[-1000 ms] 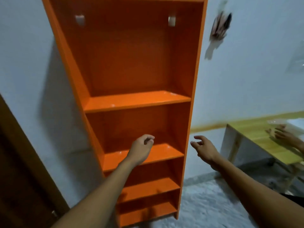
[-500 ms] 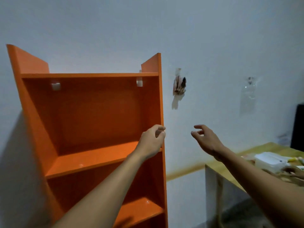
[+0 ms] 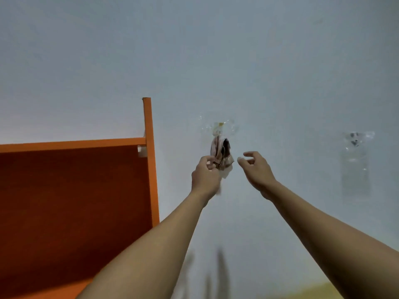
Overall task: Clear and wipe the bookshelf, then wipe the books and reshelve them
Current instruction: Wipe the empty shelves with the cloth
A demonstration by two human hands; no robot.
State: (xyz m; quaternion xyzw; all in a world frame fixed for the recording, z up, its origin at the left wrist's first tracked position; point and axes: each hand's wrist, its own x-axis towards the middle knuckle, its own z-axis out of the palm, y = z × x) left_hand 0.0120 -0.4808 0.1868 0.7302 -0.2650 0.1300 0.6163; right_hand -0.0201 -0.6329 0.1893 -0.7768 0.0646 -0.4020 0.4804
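A crumpled pinkish and dark cloth (image 3: 223, 152) hangs on the white wall from a clear stick-on hook (image 3: 220, 127), just right of the orange bookshelf (image 3: 151, 169). My left hand (image 3: 206, 175) is raised to the cloth's lower left edge, its fingers curled and pinching the fabric; a pale bit of cloth shows below the hand. My right hand (image 3: 254, 169) hovers a little to the right of the cloth, fingers loosely spread, holding nothing. The visible top compartment of the bookshelf has no books in it.
A second clear plastic holder (image 3: 356, 152) is stuck on the wall further right. A yellow-green strip (image 3: 323, 290) shows at the bottom right edge. The rest of the view is bare white wall.
The view has swung up and to the right, away from the shelves. Both hands have risen from beside the bookshelf to the hanging cloth, and my left hand has taken hold of it.
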